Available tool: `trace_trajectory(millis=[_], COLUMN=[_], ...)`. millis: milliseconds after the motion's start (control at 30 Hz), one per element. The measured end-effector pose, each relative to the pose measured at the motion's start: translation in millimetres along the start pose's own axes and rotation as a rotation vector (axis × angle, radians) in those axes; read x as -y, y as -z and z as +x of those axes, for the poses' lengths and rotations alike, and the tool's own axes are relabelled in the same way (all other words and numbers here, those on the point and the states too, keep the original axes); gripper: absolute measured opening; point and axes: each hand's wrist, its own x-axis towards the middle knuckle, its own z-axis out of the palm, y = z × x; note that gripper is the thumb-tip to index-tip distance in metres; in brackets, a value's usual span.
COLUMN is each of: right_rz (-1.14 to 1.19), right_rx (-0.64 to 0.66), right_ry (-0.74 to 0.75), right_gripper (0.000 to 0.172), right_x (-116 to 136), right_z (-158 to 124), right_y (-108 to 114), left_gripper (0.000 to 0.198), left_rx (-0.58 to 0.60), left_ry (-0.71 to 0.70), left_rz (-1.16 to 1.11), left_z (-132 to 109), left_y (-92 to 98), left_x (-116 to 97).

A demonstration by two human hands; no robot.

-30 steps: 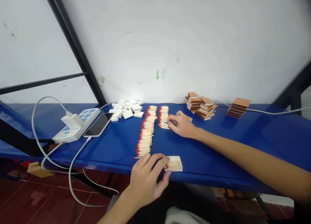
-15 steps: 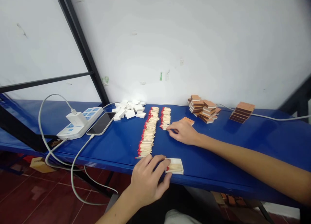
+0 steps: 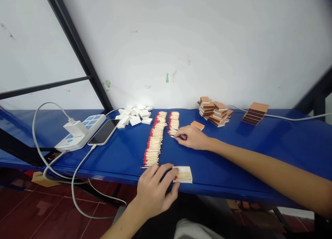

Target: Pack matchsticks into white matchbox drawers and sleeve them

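My two bare hands work at a blue counter (image 3: 233,152), where a long row of matches (image 3: 155,142), red heads to the left, runs away from me toward the white wall. My left hand (image 3: 155,189) lies half open at the near end of that row, just to its right. Its fingers are spread and its fingertips and thumb touch the left end of a small white tray (image 3: 183,174), without wrapping round it. The tray sits at the counter's front edge, part filled with matches. My right hand (image 3: 190,137) rests to the right of the long row, about halfway along it. Thumb and forefinger are closed on a match (image 3: 172,136) at the near end of a short row of matches (image 3: 173,123), which lies just right of the long row's far half. A single orange sleeve (image 3: 197,125) lies right of the long row, just beyond my right hand, and stacked orange boxes (image 3: 214,111) stand farther right near the wall. Left of the long row's far end lies a heap of white trays (image 3: 135,116), and farther left a phone (image 3: 103,132) lies beside a power strip (image 3: 80,131).
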Motion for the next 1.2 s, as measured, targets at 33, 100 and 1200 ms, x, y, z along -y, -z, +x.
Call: trace_trajectory(millis=[33, 100, 1200], right_rz=[0.014, 0.036, -0.034], right_rx=[0.010, 0.024, -0.008], right_ry=[0.003, 0.005, 0.034], right_gripper=[0.015, 0.015, 0.021], right_x=[-0.3, -1.2, 3.1], right_z=[0.3, 0.7, -1.8], right_y=[0.5, 1.4, 2.0], left_gripper=[0.025, 0.025, 0.023], left_rx=[-0.002, -0.007, -0.014], left_ry=[-0.001, -0.003, -0.005], left_rz=[0.000, -0.001, 0.004], left_z=[-0.1, -0.1, -0.7], left_y=[-0.1, -0.2, 0.7], left_x=[0.2, 0.3, -1.5])
